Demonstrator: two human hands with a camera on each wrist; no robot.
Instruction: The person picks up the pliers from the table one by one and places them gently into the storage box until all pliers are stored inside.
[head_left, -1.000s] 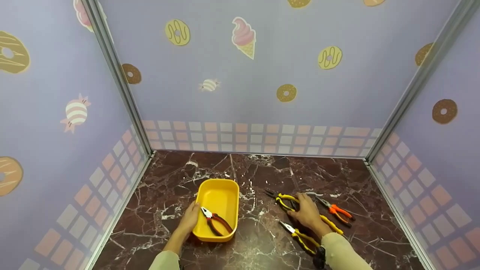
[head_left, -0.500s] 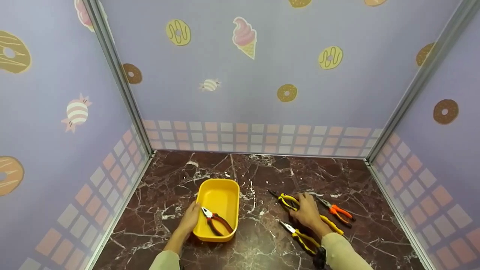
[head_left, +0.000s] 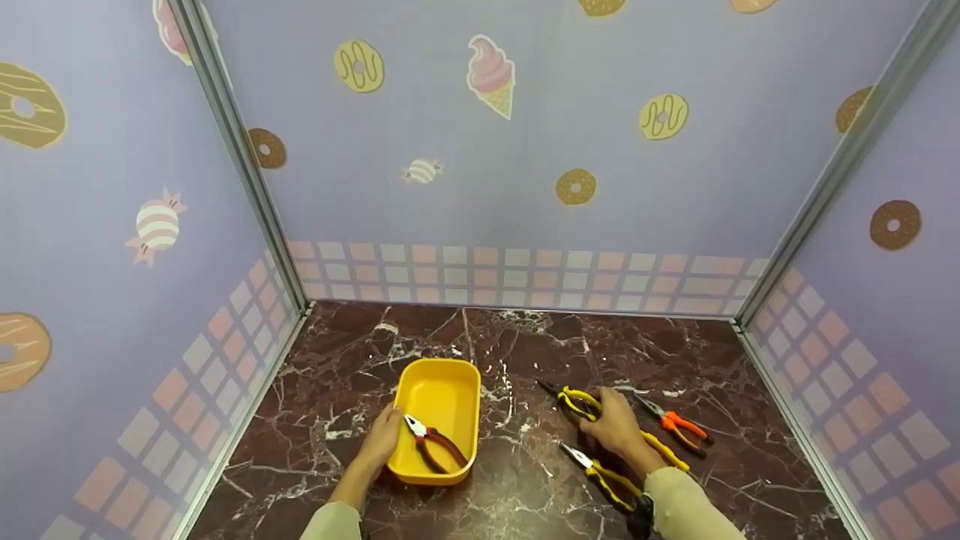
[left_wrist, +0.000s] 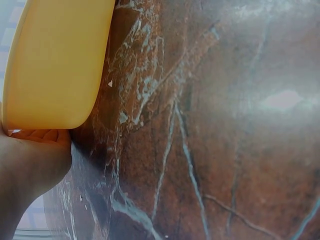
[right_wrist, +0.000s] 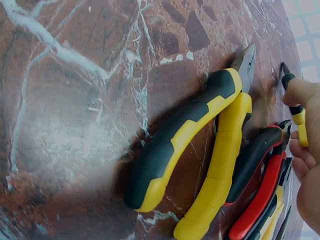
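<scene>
My left hand [head_left: 382, 436] holds the left wall of a yellow plastic bin [head_left: 442, 384]; in the left wrist view, the fingers reach behind the bin's side [left_wrist: 57, 65]. Red-and-black pliers [head_left: 436, 445] lie open inside it. On the right, my right hand [head_left: 616, 429] grips the handles of black-and-yellow pliers [head_left: 578, 394], their dark nose pointing left and away. Nearer to me lie yellow-and-black pliers [head_left: 600, 474] with a bright nose. In the right wrist view, red-and-black pliers [right_wrist: 260, 195] lie between these two; the hand hides them from the head camera.
Orange-handled pliers [head_left: 675, 424] lie right of my right hand. A yellow handle [head_left: 665, 451] shows beside the right forearm. Everything stands on a dark red marble-patterned surface [head_left: 517, 341], walled by patterned panels [head_left: 480, 195] at the back and both sides.
The pliers in my right hand have shifted slightly to the right, their nose turning a little. My left hand and the bin stay in place.
</scene>
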